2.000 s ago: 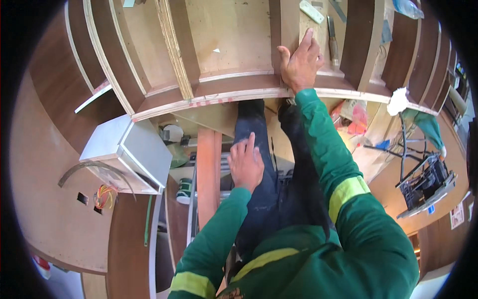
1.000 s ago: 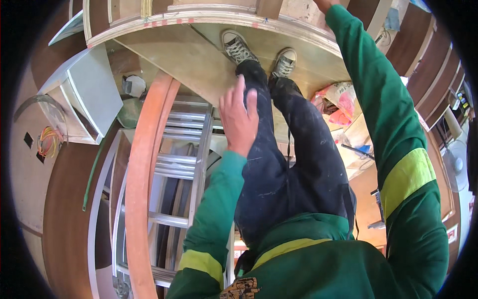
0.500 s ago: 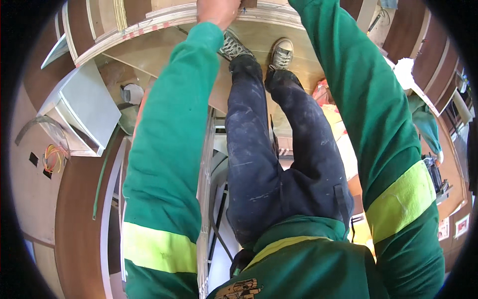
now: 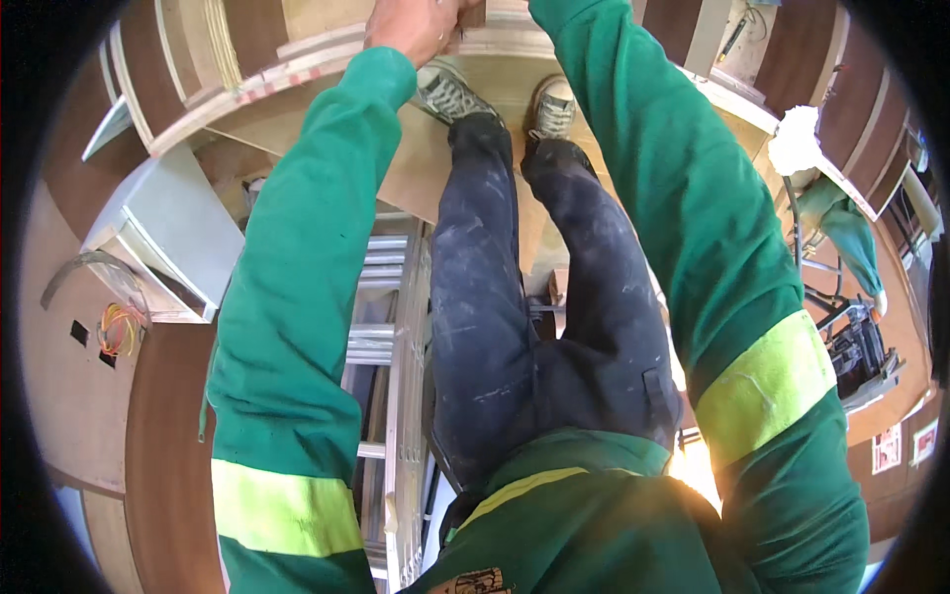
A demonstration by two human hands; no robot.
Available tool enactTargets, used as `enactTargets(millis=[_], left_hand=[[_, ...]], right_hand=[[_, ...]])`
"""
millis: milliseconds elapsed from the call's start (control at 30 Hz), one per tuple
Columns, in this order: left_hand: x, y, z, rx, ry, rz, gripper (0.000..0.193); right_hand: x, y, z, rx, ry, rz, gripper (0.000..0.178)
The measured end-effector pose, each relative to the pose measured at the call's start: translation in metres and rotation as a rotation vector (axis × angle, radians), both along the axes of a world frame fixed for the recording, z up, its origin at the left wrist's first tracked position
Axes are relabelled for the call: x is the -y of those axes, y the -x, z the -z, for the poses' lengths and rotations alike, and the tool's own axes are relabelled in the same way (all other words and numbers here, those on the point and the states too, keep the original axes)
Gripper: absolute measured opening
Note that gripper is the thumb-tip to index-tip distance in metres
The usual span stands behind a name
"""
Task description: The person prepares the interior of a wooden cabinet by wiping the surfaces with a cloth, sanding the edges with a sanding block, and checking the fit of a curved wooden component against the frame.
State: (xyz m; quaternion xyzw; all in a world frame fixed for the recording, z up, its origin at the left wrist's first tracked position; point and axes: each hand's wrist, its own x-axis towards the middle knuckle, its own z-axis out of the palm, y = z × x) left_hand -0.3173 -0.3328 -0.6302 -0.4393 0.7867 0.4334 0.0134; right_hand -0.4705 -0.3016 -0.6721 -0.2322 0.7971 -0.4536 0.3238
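My left hand [image 4: 411,28] is at the upper edge, over the pale wooden edge [image 4: 327,61] of a long panel. Its fingers curl in beside a small brown piece [image 4: 473,15], and they are partly cut off. What they grip cannot be made out. My right sleeve [image 4: 633,109] reaches up to the same edge of the picture, a little to the right. The right hand itself is beyond the picture. Below the panel edge, my shoes [image 4: 452,96] stand on a light wooden board [image 4: 510,69].
An aluminium ladder [image 4: 401,416] lies beside my left leg. Left of it stand a white box cabinet [image 4: 178,223] and orange and yellow wires [image 4: 119,327] at a wall opening. On the right, another person's green sleeve [image 4: 849,243] hangs by a black machine [image 4: 861,346].
My arms and body have shifted left in the picture, and my left hand sits slightly lower. More of the ladder and of the black machine shows.
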Motion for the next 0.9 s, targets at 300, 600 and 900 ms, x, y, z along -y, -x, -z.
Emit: enactTargets(millis=[300, 600, 900], left_hand=[[0.03, 0.081, 0.075, 0.036, 0.776, -0.321, 0.09], [0.008, 0.105, 0.027, 0.321, 0.406, -0.361, 0.075], [0.001, 0.118, 0.028, 0.245, 0.435, -0.362, 0.074]], right_hand=[[-0.059, 0.06, 0.012, -0.373, -0.198, -0.396, 0.041], [-0.139, 0.022, -0.006, -0.258, -0.145, -0.108, 0.038], [-0.115, 0.014, 0.009, -0.397, -0.142, -0.105, 0.037]])
